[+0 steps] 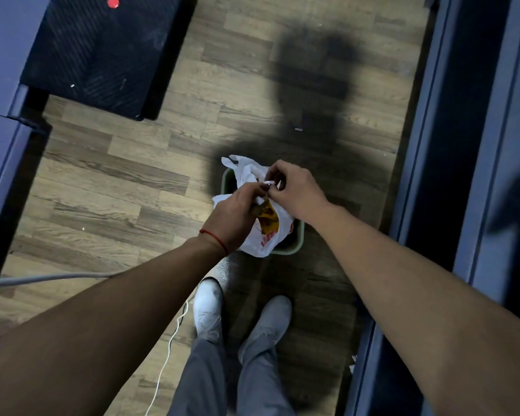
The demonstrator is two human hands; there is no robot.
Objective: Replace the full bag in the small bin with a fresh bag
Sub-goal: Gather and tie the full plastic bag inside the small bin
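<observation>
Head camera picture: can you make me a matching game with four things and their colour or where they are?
Things:
1. bag
2. bin
3. string
4. shoe

Clues:
A. green, on the floor
B. red, round the left wrist
C. pale, on a foot
D. white, pinched by the left hand and the right hand

Pairs: 1-D, 2-A, 3-B, 4-C
</observation>
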